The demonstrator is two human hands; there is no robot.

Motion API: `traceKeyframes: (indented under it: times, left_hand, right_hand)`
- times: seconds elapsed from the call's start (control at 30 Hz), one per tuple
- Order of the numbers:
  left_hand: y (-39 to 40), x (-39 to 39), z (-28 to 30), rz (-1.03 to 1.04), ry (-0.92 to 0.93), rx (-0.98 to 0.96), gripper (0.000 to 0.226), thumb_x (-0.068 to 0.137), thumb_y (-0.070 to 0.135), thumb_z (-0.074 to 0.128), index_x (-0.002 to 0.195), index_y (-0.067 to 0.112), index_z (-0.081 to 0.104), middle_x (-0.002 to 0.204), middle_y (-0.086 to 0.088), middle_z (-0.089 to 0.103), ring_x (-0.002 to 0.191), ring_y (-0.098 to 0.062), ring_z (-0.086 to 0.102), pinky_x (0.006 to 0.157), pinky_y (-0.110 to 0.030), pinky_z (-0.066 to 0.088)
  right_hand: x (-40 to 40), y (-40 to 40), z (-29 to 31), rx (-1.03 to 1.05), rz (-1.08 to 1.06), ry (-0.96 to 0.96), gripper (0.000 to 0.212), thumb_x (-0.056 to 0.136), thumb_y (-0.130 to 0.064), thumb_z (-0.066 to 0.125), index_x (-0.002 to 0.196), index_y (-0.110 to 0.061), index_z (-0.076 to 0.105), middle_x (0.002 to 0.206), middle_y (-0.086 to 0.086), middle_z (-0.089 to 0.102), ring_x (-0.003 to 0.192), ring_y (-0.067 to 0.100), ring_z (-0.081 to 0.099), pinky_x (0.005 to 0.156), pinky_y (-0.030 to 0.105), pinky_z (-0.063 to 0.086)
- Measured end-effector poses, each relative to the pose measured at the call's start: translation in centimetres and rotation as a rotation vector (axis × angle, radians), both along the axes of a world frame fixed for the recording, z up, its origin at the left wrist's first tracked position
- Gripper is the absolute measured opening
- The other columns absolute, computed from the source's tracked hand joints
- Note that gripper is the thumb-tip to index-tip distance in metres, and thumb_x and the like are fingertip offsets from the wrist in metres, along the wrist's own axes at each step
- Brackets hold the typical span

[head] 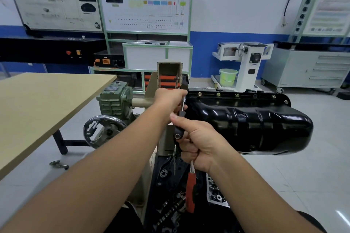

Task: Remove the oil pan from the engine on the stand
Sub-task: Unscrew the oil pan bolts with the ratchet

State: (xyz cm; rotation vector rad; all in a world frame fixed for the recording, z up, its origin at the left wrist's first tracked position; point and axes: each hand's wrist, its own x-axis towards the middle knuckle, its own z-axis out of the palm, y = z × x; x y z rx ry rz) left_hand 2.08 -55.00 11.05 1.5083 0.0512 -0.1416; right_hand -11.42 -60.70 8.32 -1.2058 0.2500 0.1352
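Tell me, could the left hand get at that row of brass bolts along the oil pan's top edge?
Probably yes: the left hand sits at the flange's near end, and the brass bolts on the oil pan look uncovered.

The oil pan [248, 125] is glossy black painted metal. Left of it, a matt green cast gearbox [113, 100] and smooth pale wooden tabletop [37, 104].

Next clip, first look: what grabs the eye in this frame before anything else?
The glossy black oil pan bulges at centre right, with brass-coloured bolts along its upper flange. In front of it both hands work a ratchet wrench with a red and black handle: the right hand grips it, the left hand holds the extension bar at the pan's left end. At left sits the stand's green gearbox and handwheel.
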Motion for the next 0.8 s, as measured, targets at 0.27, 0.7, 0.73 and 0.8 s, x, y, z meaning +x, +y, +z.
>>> traceKeyframes:
  times: [0.27, 0.7, 0.73, 0.8]
  left_hand:
    - [-0.9, 0.8, 0.4, 0.060, -0.027, 0.117, 0.020, 0.081, 0.004, 0.084, 0.083, -0.004, 0.066, 0.073, -0.019, 0.072, 0.044, -0.022, 0.068, 0.046, -0.034, 0.058]
    - [-0.8, 0.7, 0.6, 0.054, 0.058, 0.041, 0.016, 0.089, 0.003, 0.076, 0.088, -0.005, 0.062, 0.064, -0.019, 0.068, 0.044, -0.022, 0.067, 0.044, -0.033, 0.057]
    - [-0.6, 0.6, 0.8, 0.019, 0.052, 0.075, 0.018, 0.088, 0.006, 0.077, 0.092, -0.005, 0.062, 0.064, -0.019, 0.068, 0.042, -0.021, 0.066, 0.043, -0.032, 0.055]
    - [-0.3, 0.3, 0.9, -0.037, 0.024, 0.146, 0.028, 0.084, 0.011, 0.083, 0.095, -0.004, 0.063, 0.064, -0.016, 0.070, 0.042, -0.020, 0.067, 0.042, -0.028, 0.054]
  right_hand:
    - [0.3, -0.2, -0.3, 0.014, 0.028, 0.015, 0.029, 0.091, -0.035, 0.077, 0.081, -0.018, 0.055, 0.069, 0.008, 0.069, 0.031, 0.005, 0.028, 0.035, 0.014, 0.019]
    - [-0.2, -0.5, -0.6, 0.472, 0.114, -0.039, 0.012, 0.090, -0.019, 0.066, 0.079, -0.014, 0.061, 0.069, -0.002, 0.039, 0.027, 0.003, 0.028, 0.027, 0.015, 0.018]
    - [0.0, -0.4, -0.3, 0.381, 0.075, -0.032, 0.016, 0.093, -0.017, 0.065, 0.077, -0.016, 0.059, 0.065, -0.002, 0.039, 0.027, 0.003, 0.027, 0.029, 0.013, 0.017]
    - [0.4, 0.0, 0.0, 0.200, -0.008, -0.049, 0.021, 0.096, -0.015, 0.065, 0.076, -0.015, 0.057, 0.056, 0.001, 0.047, 0.028, 0.005, 0.026, 0.032, 0.012, 0.017]
